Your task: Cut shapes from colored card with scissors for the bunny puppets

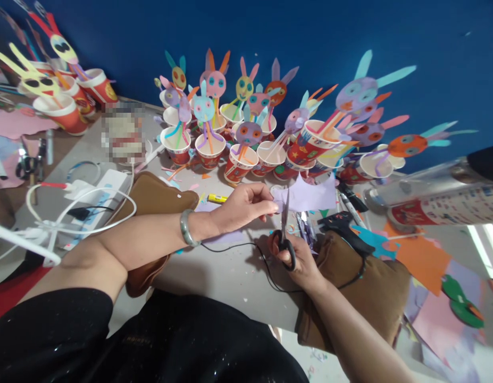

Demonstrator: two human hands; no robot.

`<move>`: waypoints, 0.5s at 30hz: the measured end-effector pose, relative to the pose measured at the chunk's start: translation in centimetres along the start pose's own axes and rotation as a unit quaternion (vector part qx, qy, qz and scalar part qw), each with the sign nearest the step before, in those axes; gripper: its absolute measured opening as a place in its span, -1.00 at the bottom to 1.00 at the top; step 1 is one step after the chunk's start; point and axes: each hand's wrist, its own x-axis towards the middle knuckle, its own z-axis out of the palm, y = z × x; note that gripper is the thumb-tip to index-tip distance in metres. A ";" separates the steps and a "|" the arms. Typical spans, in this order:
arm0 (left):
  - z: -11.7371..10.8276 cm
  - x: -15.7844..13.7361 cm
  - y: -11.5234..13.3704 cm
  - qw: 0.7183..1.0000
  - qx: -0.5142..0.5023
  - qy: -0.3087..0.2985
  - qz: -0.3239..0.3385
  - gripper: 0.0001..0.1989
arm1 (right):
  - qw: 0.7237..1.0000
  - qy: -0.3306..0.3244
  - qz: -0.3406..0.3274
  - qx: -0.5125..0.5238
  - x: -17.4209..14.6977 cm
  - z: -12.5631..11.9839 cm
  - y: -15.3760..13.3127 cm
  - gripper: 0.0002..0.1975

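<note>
My left hand point(248, 205) pinches the left end of a lilac sheet of paper point(314, 194) whose upper edge has curved cut-outs. In my right hand point(298, 260) is a pair of scissors point(285, 234), thumb and fingers through the black handles. The blades point upward and cross the paper just right of my left fingertips; they look nearly closed. A yellow marker point(217, 199) lies behind my left wrist. Under my left forearm is a brown cushion point(154, 197), and another brown cushion point(361, 287) is beneath my right forearm.
Paper cups point(238, 165) with paper rabbit heads crowd the back by the blue wall. A power strip point(102, 199) with white cables sits left. A black glue gun point(345, 226), coloured paper sheets point(422, 258) and a clear tube of cups point(441, 197) are right. A black cord point(266, 266) crosses the table.
</note>
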 end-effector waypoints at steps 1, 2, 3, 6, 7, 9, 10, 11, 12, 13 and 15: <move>0.0 0.0 0.0 1.000 0.002 0.000 0.000 -0.74 | 1.000 0.000 0.000 0.002 0.0 0.0 0.0 -0.34; 0.0 0.0 0.0 1.000 0.004 -0.001 -0.001 -0.75 | 1.000 -0.001 -0.001 0.004 0.0 0.0 0.1 -0.34; 0.0 0.0 0.0 1.000 0.005 -0.001 -0.001 -0.75 | 1.000 -0.001 0.000 0.007 0.0 0.0 0.1 -0.34; 0.0 0.0 0.0 1.000 0.010 -0.002 0.004 -0.77 | 1.000 0.002 0.000 0.011 -0.1 0.0 0.2 -0.35; -0.1 0.0 -0.1 1.000 0.011 -0.002 0.006 -0.78 | 1.000 0.001 -0.001 0.011 -0.1 0.0 0.2 -0.35; -0.1 0.0 -0.1 1.000 0.013 -0.003 0.009 -0.79 | 1.000 0.000 -0.001 0.009 -0.1 0.0 0.1 -0.35; -0.1 0.0 -0.2 1.000 0.014 -0.003 0.010 -0.79 | 1.000 0.000 0.000 0.008 -0.1 0.0 0.1 -0.35; -0.1 0.0 -0.2 1.000 0.014 -0.003 0.009 -0.80 | 1.000 0.000 0.003 0.006 -0.1 0.0 0.0 -0.34; -0.2 0.0 -0.2 1.000 0.014 -0.003 0.008 -0.80 | 1.000 -0.001 0.005 0.004 -0.1 0.0 0.0 -0.34; -0.2 0.1 -0.1 1.000 0.015 -0.003 0.006 -0.81 | 1.000 -0.002 0.006 0.002 0.0 -0.1 0.0 -0.34; -0.1 0.1 -0.1 1.000 0.014 -0.001 0.004 -0.83 | 1.000 -0.009 0.005 0.000 0.0 -0.1 0.0 -0.33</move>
